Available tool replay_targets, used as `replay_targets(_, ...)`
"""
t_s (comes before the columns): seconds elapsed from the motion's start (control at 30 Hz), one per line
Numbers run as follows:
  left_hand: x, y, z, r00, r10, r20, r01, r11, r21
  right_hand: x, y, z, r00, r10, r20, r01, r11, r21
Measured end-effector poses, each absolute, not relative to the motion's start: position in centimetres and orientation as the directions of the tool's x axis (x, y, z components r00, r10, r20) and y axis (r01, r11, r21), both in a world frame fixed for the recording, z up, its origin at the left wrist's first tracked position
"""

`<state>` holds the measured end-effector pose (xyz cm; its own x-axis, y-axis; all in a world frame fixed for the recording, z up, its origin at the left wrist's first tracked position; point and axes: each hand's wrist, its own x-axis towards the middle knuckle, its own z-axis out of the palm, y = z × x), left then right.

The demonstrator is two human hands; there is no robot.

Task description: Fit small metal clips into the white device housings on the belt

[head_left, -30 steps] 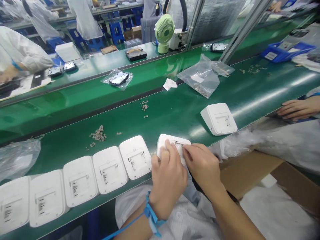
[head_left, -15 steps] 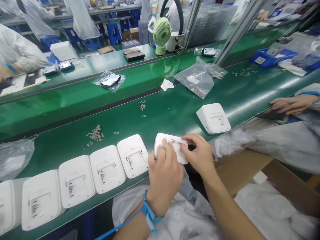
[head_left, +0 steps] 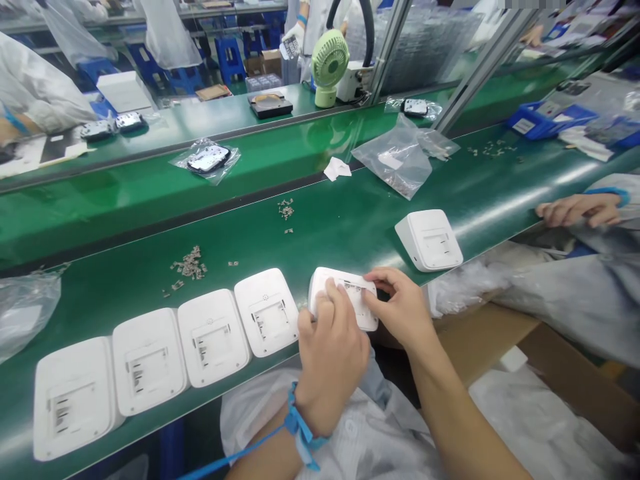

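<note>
A white plastic housing (head_left: 320, 275) with a recessed battery compartment is between my two hands at the near edge of the green bench. My left hand (head_left: 333, 347), wearing a blue wrist strap, grips its left side, with fingertips over the face near the compartment. On its right end, my right hand (head_left: 397, 303) holds on with thumb and forefinger; the thumb is at the compartment. Small metal contacts show inside the compartment, and whether a finger pinches one cannot be seen. Several like housings (head_left: 273, 287) stand in a row to the left. One more housing (head_left: 435, 237) stands to the right.
Small metal pieces (head_left: 191, 264) lie in a pile beyond the row, with a smaller pile (head_left: 286, 209) farther right. A clear plastic bag (head_left: 395, 157) rests behind. Beyond is a green belt (head_left: 280, 157) with bagged parts. At right are a co-worker's hand (head_left: 580, 208) and a cardboard box (head_left: 565, 373).
My hands stay on the housing, nearly unmoved. The leftmost housing of the row has gone from view. The bagged part on the belt has shifted left. The co-worker's fingers at right have curled.
</note>
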<state>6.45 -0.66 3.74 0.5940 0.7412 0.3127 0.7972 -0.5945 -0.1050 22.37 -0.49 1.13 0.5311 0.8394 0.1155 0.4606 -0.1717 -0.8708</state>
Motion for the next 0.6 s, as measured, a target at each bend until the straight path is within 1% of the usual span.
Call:
replay_targets(0.2,6.5,-0.9,3.7,0.581,0.747,0.324,0.804,-0.587,-0.09,21.8,-0.4,1.3,0.527,0.834,0.162,0.571,-0.206,-0.795)
replay_targets(0.33,6.4,-1.0,3.6,0.587,0.743,0.321,0.801,-0.591,-0.096,22.1,-0.6,1.4,0.522,0.838,0.158,0.577,-0.211,-0.789)
replay_targets(0.4,6.5,-1.1,3.5,0.581,0.749,0.319,0.805,-0.585,-0.093,22.5,-0.7,1.3,0.511,0.849,0.134,0.521,-0.181,-0.834)
replay_targets(0.5,6.5,-1.1,3.4,0.57,0.761,0.31,0.813,-0.576,-0.084,23.3,-0.9,1.0,0.494,0.869,0.04,0.353,-0.159,-0.922)
replay_targets(0.53,6.5,-1.1,3.4,0.571,0.762,0.306,0.813,-0.577,-0.079,23.5,-1.0,1.0,0.492,0.87,0.007,0.317,-0.172,-0.933)
replay_targets(0.6,6.5,-1.0,3.4,0.573,0.761,0.305,0.81,-0.583,-0.068,23.8,-1.1,1.2,0.494,0.869,-0.03,0.322,-0.215,-0.922)
